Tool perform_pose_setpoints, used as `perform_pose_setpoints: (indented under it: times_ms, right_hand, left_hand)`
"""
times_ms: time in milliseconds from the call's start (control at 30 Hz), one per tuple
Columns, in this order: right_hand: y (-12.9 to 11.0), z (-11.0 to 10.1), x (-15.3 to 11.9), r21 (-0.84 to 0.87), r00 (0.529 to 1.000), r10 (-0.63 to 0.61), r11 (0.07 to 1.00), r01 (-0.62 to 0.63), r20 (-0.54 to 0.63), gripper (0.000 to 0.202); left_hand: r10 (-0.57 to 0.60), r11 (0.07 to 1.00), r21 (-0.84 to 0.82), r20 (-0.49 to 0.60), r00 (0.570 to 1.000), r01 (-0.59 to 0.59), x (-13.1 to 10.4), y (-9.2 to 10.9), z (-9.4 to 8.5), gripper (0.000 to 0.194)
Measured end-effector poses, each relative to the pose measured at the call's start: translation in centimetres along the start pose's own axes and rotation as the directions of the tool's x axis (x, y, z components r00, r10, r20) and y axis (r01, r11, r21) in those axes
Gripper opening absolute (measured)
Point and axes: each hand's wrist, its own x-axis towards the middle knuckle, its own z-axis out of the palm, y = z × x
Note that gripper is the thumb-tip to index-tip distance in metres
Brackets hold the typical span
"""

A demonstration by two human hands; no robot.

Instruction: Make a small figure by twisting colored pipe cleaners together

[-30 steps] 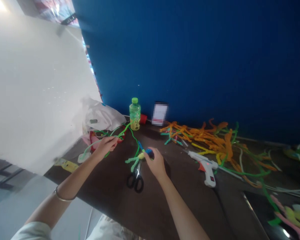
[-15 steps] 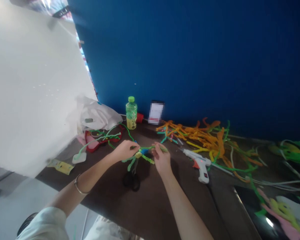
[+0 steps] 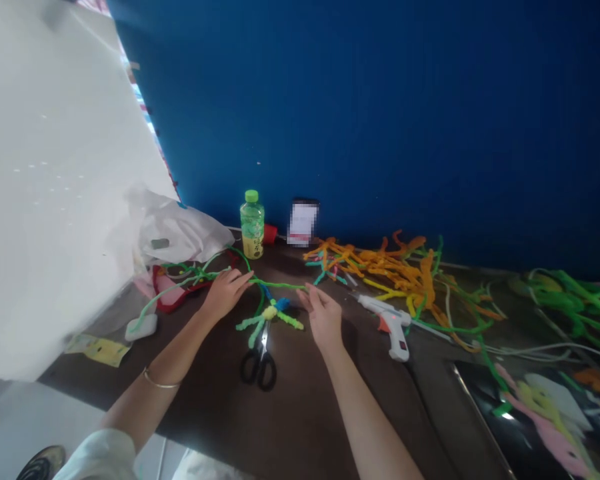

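A green pipe cleaner (image 3: 280, 285) is stretched nearly level between my two hands. Fingers of my left hand (image 3: 229, 291) pinch its left part, close to other green stems. My right hand (image 3: 321, 313) pinches the right end between thumb and fingertips. Below the stem, on the brown table, lies a small figure of twisted pipe cleaners (image 3: 270, 312) in pale green, yellow and blue. Black-handled scissors (image 3: 260, 363) lie just under it, their blades partly covered by the figure.
A white glue gun (image 3: 393, 323) lies to the right, its cable running forward. Orange pipe cleaners (image 3: 385, 263) are heaped behind it. A green-capped bottle (image 3: 253, 227) and a phone (image 3: 303, 223) stand by the blue wall. A white plastic bag (image 3: 180, 230) is at the left.
My hands have moved apart, the left going left, drawing the green pipe cleaner out straight. The scissors and the figure show more plainly. The view has shifted slightly right.
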Motion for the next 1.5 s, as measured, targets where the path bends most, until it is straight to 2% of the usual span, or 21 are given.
perform_pose_setpoints:
  times_ms: [67,200,367,433,600,800,867,1000,1100,1200,1267,1400,1500]
  right_hand:
    - [-0.3,0.0,0.1,0.078,0.998,0.041,0.996,-0.044,0.038,0.024]
    - [-0.8,-0.4,0.3,0.161,0.998,0.064,0.985,-0.068,0.028,0.02]
    - [-1.9,-1.0,0.1,0.071,0.961,0.208,0.972,-0.224,0.183,0.025]
    - [-2.3,-1.3,-0.1,0.059,0.952,0.232,0.967,-0.248,0.2,0.027]
    - [-3.5,-1.7,-0.3,0.063,0.968,0.19,0.977,-0.202,0.165,0.028]
    - [-5.0,-1.1,-0.8,0.057,0.987,0.048,0.997,-0.058,0.15,0.022]
    - [-5.5,-0.7,-1.2,0.062,0.984,0.004,0.998,-0.015,0.178,0.02]
    - [-6.5,0.1,-2.1,0.03,0.959,0.004,0.999,-0.013,0.282,0.019]
    - [-6.8,0.6,-2.4,0.012,0.978,-0.031,0.999,0.03,0.208,0.02]
    - [-6.6,0.9,-2.3,0.01,0.994,-0.098,0.995,0.098,0.055,0.023]
    - [-6.4,1.0,-2.2,-0.001,0.987,-0.156,0.988,0.156,-0.037,0.023]
    - [-6.2,1.5,-2.6,-0.107,0.944,-0.303,0.951,0.29,-0.128,0.022]
    - [-6.4,1.9,-3.2,-0.276,0.873,-0.455,0.874,0.4,-0.177,0.022]
  left_hand:
    - [-0.007,1.0,-0.015,0.0,1.0,0.007,0.1,-0.4,-0.1,0.034]
    - [0.008,0.997,-0.075,0.059,0.998,-0.004,0.3,-0.1,-0.1,0.035]
    - [-0.032,0.974,-0.222,0.085,0.996,0.05,0.2,0.6,-0.5,0.034]
    - [-0.02,0.967,-0.251,0.112,0.994,0.048,0.2,0.8,-0.7,0.034]
    - [0.069,0.936,-0.352,0.201,0.977,0.006,0.1,1.5,-0.9,0.037]
    - [0.166,0.9,-0.432,0.203,0.965,-0.064,-0.4,2.4,-0.7,0.041]
    - [0.223,0.865,-0.494,0.222,0.949,-0.087,-0.5,2.5,-0.7,0.042]
    - [0.284,0.786,-0.614,0.254,0.925,-0.072,-0.4,2.7,-0.9,0.044]
    - [0.273,0.754,-0.656,0.249,0.929,-0.046,-0.4,2.9,-1.2,0.043]
    - [0.252,0.736,-0.677,0.249,0.935,-0.018,-0.5,3.0,-1.3,0.043]
    - [0.246,0.731,-0.682,0.255,0.935,-0.007,-0.6,3.1,-1.3,0.043]
    - [0.256,0.713,-0.702,0.265,0.93,0.004,-0.6,3.4,-1.4,0.043]
    - [0.273,0.698,-0.716,0.26,0.926,-0.005,-0.5,3.8,-1.6,0.043]
